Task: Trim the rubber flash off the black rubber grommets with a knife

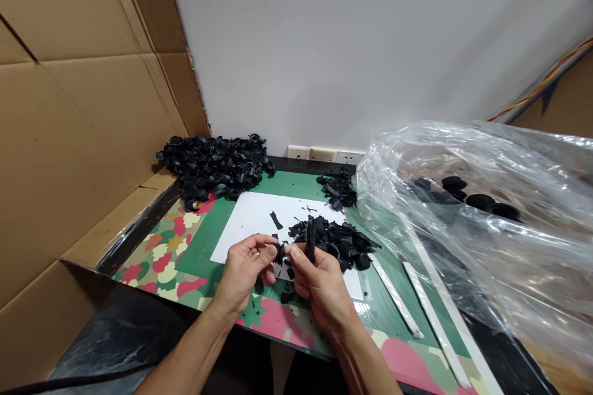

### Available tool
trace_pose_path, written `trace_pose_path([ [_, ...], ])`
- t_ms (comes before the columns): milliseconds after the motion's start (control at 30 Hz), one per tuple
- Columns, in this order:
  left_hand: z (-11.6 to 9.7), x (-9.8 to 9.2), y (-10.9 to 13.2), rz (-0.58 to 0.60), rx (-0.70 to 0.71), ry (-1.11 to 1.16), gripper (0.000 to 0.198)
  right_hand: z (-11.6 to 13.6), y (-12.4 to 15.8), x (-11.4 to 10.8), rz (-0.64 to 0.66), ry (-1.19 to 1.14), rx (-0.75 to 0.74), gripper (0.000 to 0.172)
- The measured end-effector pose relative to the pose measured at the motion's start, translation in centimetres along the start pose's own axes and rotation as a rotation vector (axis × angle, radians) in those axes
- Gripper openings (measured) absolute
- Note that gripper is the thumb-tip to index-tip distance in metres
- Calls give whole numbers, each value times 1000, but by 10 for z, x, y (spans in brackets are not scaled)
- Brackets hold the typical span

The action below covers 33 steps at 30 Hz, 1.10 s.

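My left hand point(243, 268) is closed on a small black rubber piece point(280, 253), pinched between thumb and fingers over the white sheet. Close beside it, my right hand point(322, 281) has its thumb and fingertips at the piece's right side. A dark upright stick-like thing point(311, 236) rises from the right hand's grip; its lower end is hidden, so its kind is unclear. Just behind the right hand lies a heap of black rubber pieces point(338, 239). A loose black scrap point(276, 220) and small crumbs are on the white sheet point(245, 216).
A large pile of black rubber scraps point(217, 166) lies at the back left, a smaller pile point(339, 188) at the back right. A clear plastic bag point(445, 154) with round black parts point(482, 202) stands right. White strips point(435, 324) lie on the green mat point(370, 315). Cardboard point(92, 105) walls the left.
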State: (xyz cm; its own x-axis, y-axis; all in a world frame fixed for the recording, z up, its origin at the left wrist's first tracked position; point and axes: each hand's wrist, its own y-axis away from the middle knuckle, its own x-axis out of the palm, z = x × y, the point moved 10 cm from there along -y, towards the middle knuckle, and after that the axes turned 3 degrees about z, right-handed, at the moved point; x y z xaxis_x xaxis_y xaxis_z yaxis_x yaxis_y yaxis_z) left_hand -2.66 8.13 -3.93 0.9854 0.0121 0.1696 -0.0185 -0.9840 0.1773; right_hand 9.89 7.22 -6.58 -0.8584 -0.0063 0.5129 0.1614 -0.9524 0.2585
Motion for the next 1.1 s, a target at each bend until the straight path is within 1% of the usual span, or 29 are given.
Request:
trace_pose_path([
  [100,4,-1,0,-45,-72,29,52,9,2,0,2,142,-89,39],
  [200,8,0,-1,-54,-120,24,59,21,5,2,-13,299,-231,25],
  [267,12,1,0,-47,-148,12,60,23,5,-1,-57,357,-280,18],
  [300,14,0,0,-44,-153,1,60,22,5,-4,-88,368,-282,19],
  [367,13,-3,0,-47,-116,-43,59,17,2,-12,-141,348,-263,22],
  [433,4,-6,2,-36,-10,-120,52,13,0,-17,-154,294,-242,28],
  [500,-9,-3,5,2,129,-228,49,10,-1,-17,-139,244,-226,32],
  [567,-23,3,9,44,255,-341,55,8,-1,-15,-117,218,-203,33],
  [600,-29,7,11,57,303,-384,52,7,-1,-13,-104,209,-188,33],
  [667,-37,11,13,63,356,-416,40,6,0,-8,-71,189,-155,34],
  [700,-38,11,13,58,355,-397,34,5,0,-5,-51,172,-136,35],
  [767,-37,8,10,47,308,-304,30,2,1,0,-14,116,-91,39],
  [833,-29,6,6,50,228,-205,31,-1,1,5,17,39,-38,42],
  [933,-18,3,2,69,141,-145,35,-5,2,9,41,-71,18,44],
  [1000,-15,2,0,82,129,-129,35,-6,1,10,52,-127,35,44],
  [1100,-17,5,0,111,160,-103,35,-7,0,13,73,-199,66,47],
])
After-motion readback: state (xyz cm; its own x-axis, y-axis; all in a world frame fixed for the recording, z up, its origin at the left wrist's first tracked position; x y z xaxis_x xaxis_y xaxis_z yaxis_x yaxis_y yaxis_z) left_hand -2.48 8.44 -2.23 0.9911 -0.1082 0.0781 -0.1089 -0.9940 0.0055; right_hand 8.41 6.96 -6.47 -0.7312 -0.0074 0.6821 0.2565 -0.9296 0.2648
